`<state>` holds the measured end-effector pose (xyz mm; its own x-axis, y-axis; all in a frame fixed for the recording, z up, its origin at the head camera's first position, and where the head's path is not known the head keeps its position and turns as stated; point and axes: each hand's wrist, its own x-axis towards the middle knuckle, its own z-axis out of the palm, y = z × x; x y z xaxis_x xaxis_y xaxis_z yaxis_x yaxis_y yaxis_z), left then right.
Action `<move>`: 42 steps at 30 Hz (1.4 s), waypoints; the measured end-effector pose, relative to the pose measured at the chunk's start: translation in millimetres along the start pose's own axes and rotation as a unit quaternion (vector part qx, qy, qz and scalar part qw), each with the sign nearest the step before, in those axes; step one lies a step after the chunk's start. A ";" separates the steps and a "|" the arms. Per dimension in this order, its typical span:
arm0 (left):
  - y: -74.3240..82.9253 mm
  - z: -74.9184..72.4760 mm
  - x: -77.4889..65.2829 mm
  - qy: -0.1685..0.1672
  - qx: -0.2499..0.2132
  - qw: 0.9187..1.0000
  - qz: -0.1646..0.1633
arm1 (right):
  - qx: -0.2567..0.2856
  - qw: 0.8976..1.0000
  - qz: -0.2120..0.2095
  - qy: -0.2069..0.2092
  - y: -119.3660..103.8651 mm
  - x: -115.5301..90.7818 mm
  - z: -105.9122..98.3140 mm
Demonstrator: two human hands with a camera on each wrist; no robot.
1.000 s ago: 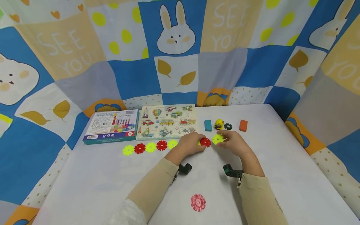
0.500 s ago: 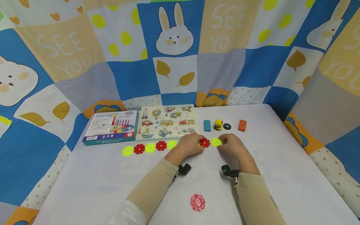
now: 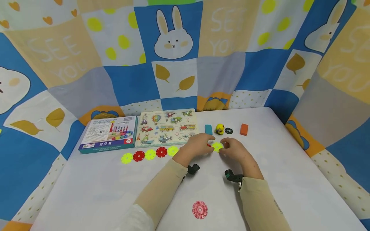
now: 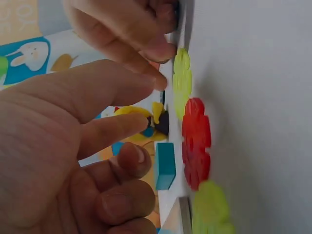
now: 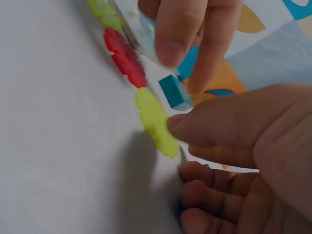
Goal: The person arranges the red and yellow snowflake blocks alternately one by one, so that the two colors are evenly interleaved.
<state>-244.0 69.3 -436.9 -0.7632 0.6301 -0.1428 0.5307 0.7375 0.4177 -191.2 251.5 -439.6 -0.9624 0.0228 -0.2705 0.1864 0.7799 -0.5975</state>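
Note:
A row of flower-shaped plastic discs, alternating yellow and red, runs along the white table. At its right end lies a yellow disc (image 3: pixel 217 147), with a red disc (image 5: pixel 126 58) beside it. My right hand (image 3: pixel 237 150) is at the yellow disc's right side, its thumb tip overlapping the disc's edge in the right wrist view, thumb and forefinger apart. The left hand (image 3: pixel 199 144) hovers over the row with thumb and forefinger spread, holding nothing, and hides part of the row in the head view. Another red disc (image 3: pixel 199 209) lies alone near the front.
Behind the row are a boxed set (image 3: pixel 108 134) and a picture puzzle board (image 3: pixel 153 123). To their right stand a teal block (image 3: pixel 208 129), a yellow duck figure (image 3: pixel 219 129), a black round chip (image 3: pixel 228 130) and an orange block (image 3: pixel 244 129). A patterned curtain (image 3: pixel 121 83) hangs behind.
My right hand has brought the yellow disc leftward to the row's end and loosened its fingers from it. My left hand has shifted right along the row, its fingers now spread.

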 end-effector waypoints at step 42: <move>-5.4 18.8 14.6 -0.004 -0.047 0.999 0.000 | -0.040 0.971 -0.214 -0.097 -33.1 -163.8 92.5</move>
<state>-251.1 79.1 -458.1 -0.7597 0.6326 -0.1504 0.4939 0.7119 0.4993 -21.5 164.1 -445.4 -0.8915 -0.4270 -0.1514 -0.2465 0.7375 -0.6288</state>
